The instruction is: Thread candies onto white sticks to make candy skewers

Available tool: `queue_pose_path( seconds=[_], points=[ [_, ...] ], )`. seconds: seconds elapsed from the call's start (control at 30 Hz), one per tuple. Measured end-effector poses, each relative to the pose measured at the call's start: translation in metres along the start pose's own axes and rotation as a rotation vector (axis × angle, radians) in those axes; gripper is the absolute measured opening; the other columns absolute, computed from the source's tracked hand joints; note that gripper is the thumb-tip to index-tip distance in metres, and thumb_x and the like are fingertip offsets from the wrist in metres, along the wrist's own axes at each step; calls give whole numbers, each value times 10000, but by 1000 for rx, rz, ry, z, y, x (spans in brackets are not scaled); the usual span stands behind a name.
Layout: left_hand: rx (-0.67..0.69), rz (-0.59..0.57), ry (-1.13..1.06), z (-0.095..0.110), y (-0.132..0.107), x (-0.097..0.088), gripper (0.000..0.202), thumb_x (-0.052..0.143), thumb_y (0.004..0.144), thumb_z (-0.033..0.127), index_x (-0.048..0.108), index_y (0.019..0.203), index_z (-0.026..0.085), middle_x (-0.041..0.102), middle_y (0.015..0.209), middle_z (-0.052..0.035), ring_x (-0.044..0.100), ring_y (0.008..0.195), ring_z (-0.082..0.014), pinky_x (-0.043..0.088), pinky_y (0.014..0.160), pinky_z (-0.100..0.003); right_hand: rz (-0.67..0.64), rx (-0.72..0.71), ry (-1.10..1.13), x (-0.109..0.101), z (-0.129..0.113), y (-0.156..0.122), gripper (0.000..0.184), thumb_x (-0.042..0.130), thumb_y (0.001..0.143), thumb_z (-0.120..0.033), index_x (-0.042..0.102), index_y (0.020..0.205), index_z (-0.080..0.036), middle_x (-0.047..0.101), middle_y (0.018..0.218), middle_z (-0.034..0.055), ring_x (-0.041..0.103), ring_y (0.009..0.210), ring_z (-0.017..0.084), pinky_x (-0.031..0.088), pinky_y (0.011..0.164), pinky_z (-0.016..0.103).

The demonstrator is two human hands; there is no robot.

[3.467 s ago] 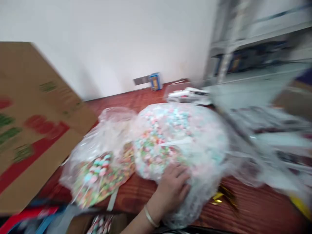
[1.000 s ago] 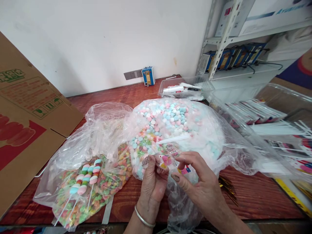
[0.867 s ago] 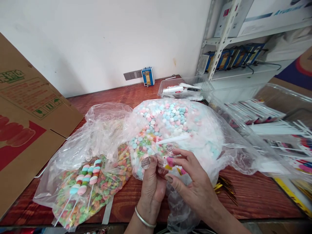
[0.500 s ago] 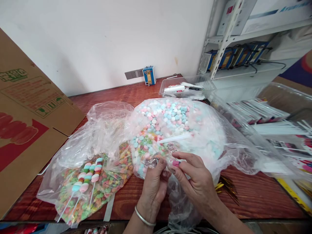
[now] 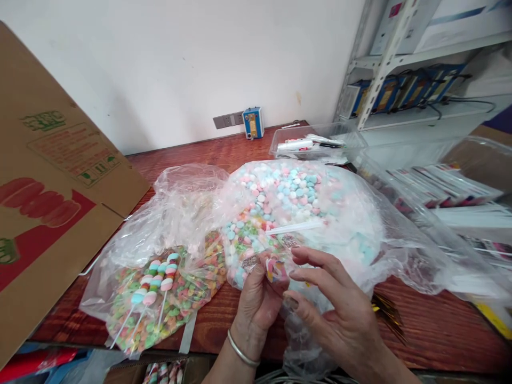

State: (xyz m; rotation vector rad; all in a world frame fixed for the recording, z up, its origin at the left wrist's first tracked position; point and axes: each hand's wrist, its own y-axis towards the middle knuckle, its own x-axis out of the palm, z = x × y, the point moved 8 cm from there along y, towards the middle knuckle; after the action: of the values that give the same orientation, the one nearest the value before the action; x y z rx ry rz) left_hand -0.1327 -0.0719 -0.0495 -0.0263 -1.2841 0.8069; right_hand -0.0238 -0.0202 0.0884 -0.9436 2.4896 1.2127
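My left hand (image 5: 257, 303), with a bangle on the wrist, pinches a small clear printed wrapper (image 5: 275, 269) between thumb and fingers. My right hand (image 5: 335, 309) holds the same wrapper from the right, fingers curled around its edge. Both hands sit at the near edge of a large clear bag of pastel candies (image 5: 304, 208) with a white stick (image 5: 294, 228) lying on it. To the left lies a second clear bag of colourful ring candies (image 5: 168, 277), with several finished candy skewers (image 5: 154, 285) on top.
A brown cardboard box (image 5: 52, 202) leans at the left. On the wooden table (image 5: 420, 325) stand a clear tray with a white tube (image 5: 316, 145) at the back, a clear bin of packaged sticks (image 5: 452, 197) at the right, and gold foil (image 5: 386, 314). A metal shelf (image 5: 400, 58) rises behind.
Both hands came together on the small wrapper and worked it between the fingers; it now sits more folded at the left fingertips. The view shifted slightly left.
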Motion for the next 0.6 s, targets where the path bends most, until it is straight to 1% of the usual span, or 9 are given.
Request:
queue_pose_path(
  seconds=[0.07,0.13,0.2,0.23,0.33,0.43,0.5,0.53,0.6],
  points=[
    [41,-50,-19,14,-10,5,277,878,624,271,644,720,158,601,667,31,558,579,-64,477,529,-172,-9,17,50,0,-1,2,168,603,899,-228,617,1062,-269,604,1203,96,591,1121,264,491,945,433],
    [124,-89,-27,39,-26,5,318,887,608,291,609,669,149,542,637,36,503,548,-54,438,490,-165,-27,34,82,6,0,8,173,583,908,-216,621,1065,-276,610,1196,85,586,1127,255,471,964,413],
    [244,-91,-15,73,-49,-4,333,886,610,297,592,656,148,510,641,40,452,526,-44,401,456,-159,-93,34,107,24,-2,18,163,578,909,-228,633,1054,-279,638,1144,76,606,1083,250,480,924,387],
    [314,-76,-6,91,-63,-13,330,883,616,292,588,658,149,500,648,41,430,516,-40,385,442,-156,-158,25,127,39,-5,23,151,578,909,-242,641,1041,-280,658,1099,69,624,1034,245,493,876,371],
    [539,-7,5,144,-111,-49,298,860,651,260,581,678,159,473,653,48,394,500,-36,357,419,-149,-459,37,227,105,-27,29,130,551,918,-268,664,982,-272,701,955,42,650,875,219,501,730,324],
    [728,35,-3,183,-159,-86,290,813,710,236,539,651,161,446,653,49,382,492,-37,353,414,-148,-766,110,364,182,-61,19,193,510,910,-198,695,915,-254,723,878,9,653,802,188,485,704,288],
    [816,72,-22,200,-184,-110,313,808,712,225,510,637,164,434,655,51,383,495,-42,354,414,-155,-873,108,432,229,-87,12,226,509,877,-153,718,854,-235,732,801,-1,652,739,173,467,657,257],
    [848,93,-35,206,-194,-120,329,816,704,235,501,638,167,432,658,51,387,501,-46,357,417,-161,-889,101,451,251,-99,9,229,519,854,-135,729,855,-228,738,790,-2,653,725,167,459,647,244],
    [890,135,-56,214,-210,-139,352,828,692,269,493,651,171,434,668,50,395,517,-55,364,429,-175,-815,79,452,286,-118,11,213,542,827,-132,732,798,-225,741,777,-15,654,723,153,444,651,219]
  ],
)
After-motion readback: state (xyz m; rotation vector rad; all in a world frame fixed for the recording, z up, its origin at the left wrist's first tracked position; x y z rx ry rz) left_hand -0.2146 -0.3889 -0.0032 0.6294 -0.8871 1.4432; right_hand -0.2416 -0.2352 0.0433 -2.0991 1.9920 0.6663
